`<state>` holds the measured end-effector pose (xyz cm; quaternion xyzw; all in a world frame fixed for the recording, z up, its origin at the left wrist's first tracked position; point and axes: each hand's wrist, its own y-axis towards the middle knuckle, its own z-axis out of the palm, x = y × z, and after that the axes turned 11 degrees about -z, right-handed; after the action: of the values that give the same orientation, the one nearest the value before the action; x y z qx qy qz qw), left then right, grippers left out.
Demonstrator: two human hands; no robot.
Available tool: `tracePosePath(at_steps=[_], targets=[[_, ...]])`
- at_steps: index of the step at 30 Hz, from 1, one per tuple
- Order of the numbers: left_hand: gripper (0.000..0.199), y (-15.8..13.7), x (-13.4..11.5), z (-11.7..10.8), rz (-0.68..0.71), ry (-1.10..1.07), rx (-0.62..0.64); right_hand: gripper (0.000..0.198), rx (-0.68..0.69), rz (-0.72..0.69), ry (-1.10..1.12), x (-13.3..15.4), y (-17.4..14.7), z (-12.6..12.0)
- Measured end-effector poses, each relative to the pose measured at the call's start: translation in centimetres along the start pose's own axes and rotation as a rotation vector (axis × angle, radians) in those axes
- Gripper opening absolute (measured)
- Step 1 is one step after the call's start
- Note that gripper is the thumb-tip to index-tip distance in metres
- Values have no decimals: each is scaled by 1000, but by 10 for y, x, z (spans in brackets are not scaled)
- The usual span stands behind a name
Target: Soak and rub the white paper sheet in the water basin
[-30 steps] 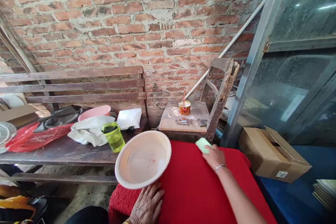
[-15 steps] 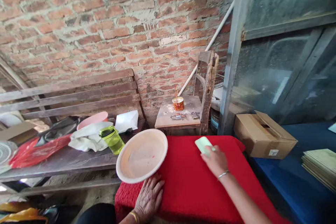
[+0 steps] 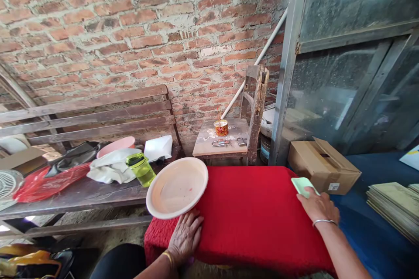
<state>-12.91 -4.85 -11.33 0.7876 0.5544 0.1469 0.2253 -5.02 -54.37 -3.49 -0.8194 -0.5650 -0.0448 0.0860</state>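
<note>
A red cloth covers the table or bench in front of me. My left hand lies on its near left part, fingers stretched out, the fingertips at the rim of a pale pink basin. The basin sits on the cloth's left edge, with a small reddish speck inside. My right hand, a bracelet at its wrist, grips a pale green flat block with rounded corners by the cloth's right edge. What kind of thing this block is, I cannot make out.
On the left bench lie a green bottle, white cloth and a red plastic bag. Ahead, a wooden chair bears a tin with sticks and padlocks. A cardboard box stands close to my right hand.
My right hand has moved right with the pale green block, from the cloth's middle to its right edge. My left hand stays by the basin. The view shifts slightly.
</note>
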Motion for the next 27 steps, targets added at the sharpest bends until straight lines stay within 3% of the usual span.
tracePosePath(at_steps=[2,4,6,10,13,16,22,24,27], targets=[[32,1,-2,-3,-7,-16,16,55,-28,92,-17,-17,-5,-4],[32,2,-3,-4,-13,-24,30,59,-36,70,3,-13,-16,-3],[31,3,-3,-4,-14,-29,33,58,-37,-51,64,11,-32,4],[31,3,-1,-3,-2,-29,11,41,-97,-436,127,80,-72,31],[30,4,-1,-2,8,-18,5,32,-120,-593,95,99,-86,45],[30,4,-1,0,12,-4,9,34,-121,-492,44,68,-76,44],[32,-2,4,9,5,-3,-11,57,-81,-17,125,-47,-47,32],[32,-4,5,11,7,-3,-10,62,-93,80,229,-68,-45,36],[32,-4,5,11,9,2,-9,58,-176,89,512,-75,-44,46]])
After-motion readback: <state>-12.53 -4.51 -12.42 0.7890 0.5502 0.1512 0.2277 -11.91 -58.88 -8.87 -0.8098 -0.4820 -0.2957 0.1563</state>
